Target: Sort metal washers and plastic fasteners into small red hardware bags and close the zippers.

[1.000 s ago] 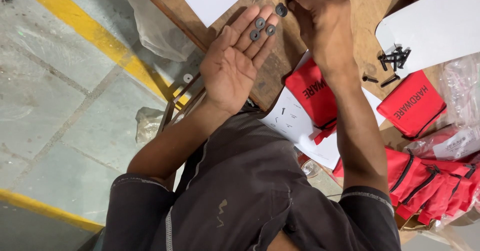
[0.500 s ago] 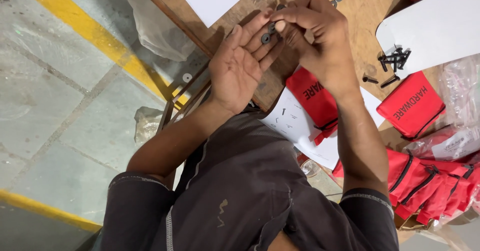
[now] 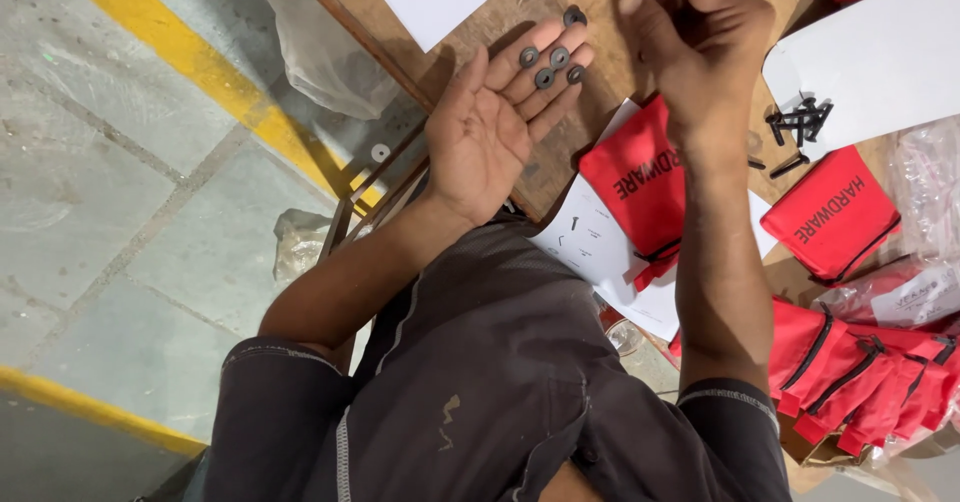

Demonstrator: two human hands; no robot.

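Observation:
My left hand (image 3: pixel 495 132) lies palm up over the edge of the wooden table (image 3: pixel 520 7). Several small dark washers (image 3: pixel 550 67) rest on its outstretched fingers. My right hand (image 3: pixel 690 37) hovers above the table to the right, a little apart from the left fingertips. Its fingers are curled in towards the thumb, and nothing shows between them. More loose washers (image 3: pixel 574 17) lie on the wood just beyond my left fingertips and at the top edge.
A red drawstring pouch (image 3: pixel 640 177) lies on a printed sheet (image 3: pixel 590 242) under my right forearm. Another pouch (image 3: pixel 830 212) is further right, with more red pouches (image 3: pixel 860 372) below. Black screws (image 3: pixel 797 122) sit on a white panel (image 3: pixel 880 52). Left is concrete floor with a yellow line (image 3: pixel 190 57).
Half a second ago my right fingertips touched the washers on my left fingers. The right hand has since drawn away to the right and curled. The left hand stays palm up.

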